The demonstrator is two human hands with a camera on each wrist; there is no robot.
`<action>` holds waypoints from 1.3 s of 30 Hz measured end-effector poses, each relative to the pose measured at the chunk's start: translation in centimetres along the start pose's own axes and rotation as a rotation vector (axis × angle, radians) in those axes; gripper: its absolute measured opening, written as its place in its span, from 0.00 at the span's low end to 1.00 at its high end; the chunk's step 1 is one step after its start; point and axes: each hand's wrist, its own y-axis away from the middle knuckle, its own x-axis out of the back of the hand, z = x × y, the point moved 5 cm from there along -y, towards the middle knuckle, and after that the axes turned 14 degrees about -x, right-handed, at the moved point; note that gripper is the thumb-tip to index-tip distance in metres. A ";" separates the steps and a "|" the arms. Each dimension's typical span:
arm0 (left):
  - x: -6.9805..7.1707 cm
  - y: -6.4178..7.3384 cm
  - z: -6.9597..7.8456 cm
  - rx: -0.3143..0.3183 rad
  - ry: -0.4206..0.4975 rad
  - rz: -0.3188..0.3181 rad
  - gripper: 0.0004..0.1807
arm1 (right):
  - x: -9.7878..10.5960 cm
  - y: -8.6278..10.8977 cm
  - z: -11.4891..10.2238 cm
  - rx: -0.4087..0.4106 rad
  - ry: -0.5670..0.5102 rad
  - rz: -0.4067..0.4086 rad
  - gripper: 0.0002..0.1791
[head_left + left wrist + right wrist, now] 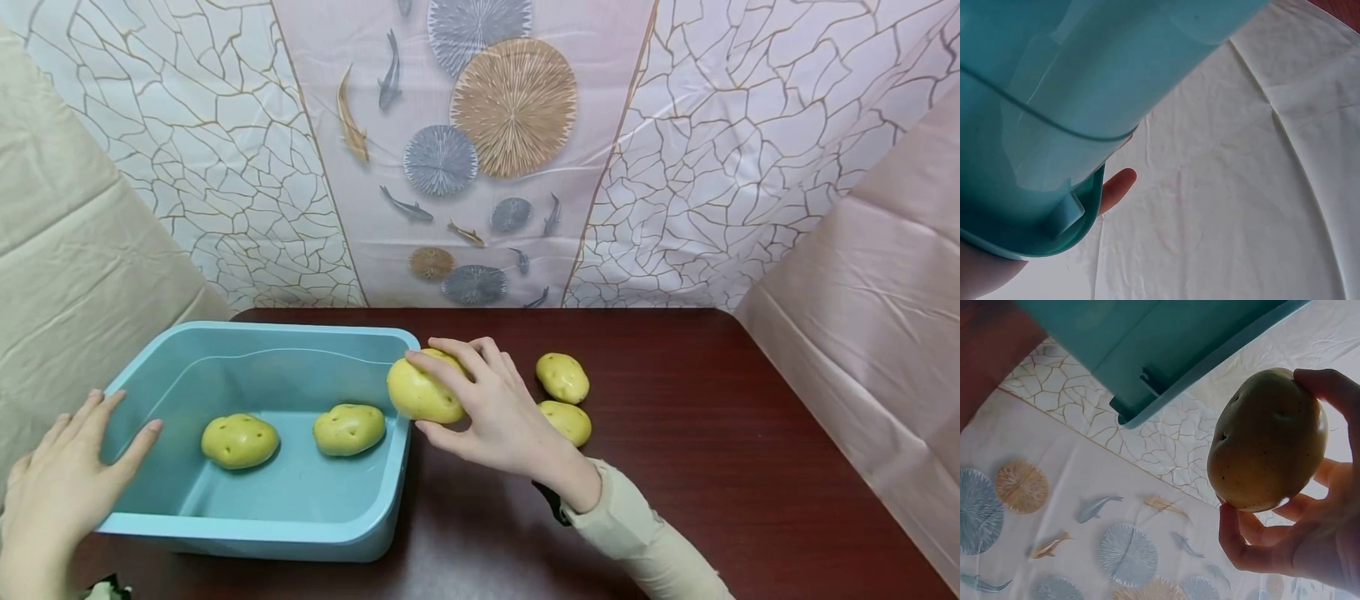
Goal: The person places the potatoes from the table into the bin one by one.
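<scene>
Left hand [69, 477]: fingers nearly straight, thumb apart, resting at left rim of blue bin [247, 528], probably steadying it. Two potatoes [239, 441] lie apart on bin floor. Held potato [423, 392] near right rim, pinched between thumb and fingertips of right hand [498, 412], likely because round sides roll easily. Two loose potatoes [562, 378] close together on table [675, 400].

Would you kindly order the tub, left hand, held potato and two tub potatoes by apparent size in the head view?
1. Tub
2. Left hand
3. Held potato, perhaps enlarged by nearness
4. Left tub potato, right tub potato: too alike
</scene>
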 end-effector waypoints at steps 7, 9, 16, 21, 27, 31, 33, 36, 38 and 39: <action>0.1 0.0 0.1 -0.009 0.001 0.004 0.44 | -0.3 -0.5 -0.6 0.008 0.002 -0.016 0.34; 0.1 0.1 0.1 -0.012 0.005 0.006 0.43 | -0.4 -0.6 -0.7 0.012 0.005 -0.020 0.34; 0.1 0.0 0.0 -0.010 0.013 0.010 0.43 | -1.1 -0.9 -1.3 0.023 0.009 -0.045 0.33; 0.1 0.0 0.0 -0.011 0.014 0.012 0.43 | -1.4 -1.1 -1.7 0.028 0.008 -0.046 0.32; 0.1 0.1 0.0 -0.012 0.012 0.008 0.43 | -1.9 -1.1 -2.4 0.055 0.023 -0.039 0.31; 0.1 0.2 0.1 -0.006 0.012 0.006 0.43 | -2.3 -1.2 -2.8 0.070 0.028 -0.039 0.32; 0.1 0.2 0.1 -0.002 0.012 0.005 0.43 | -2.4 -1.2 -2.9 0.073 0.027 -0.040 0.32; 0.1 0.1 0.1 -0.001 0.009 0.002 0.43 | -2.7 -1.3 -3.1 0.073 0.020 -0.046 0.32; 0.1 0.1 0.1 -0.004 0.008 0.002 0.43 | -2.9 -1.4 -3.2 0.070 0.016 -0.052 0.32; 0.1 0.1 0.1 -0.006 0.008 0.002 0.43 | -3.0 -1.4 -3.3 0.068 0.014 -0.056 0.32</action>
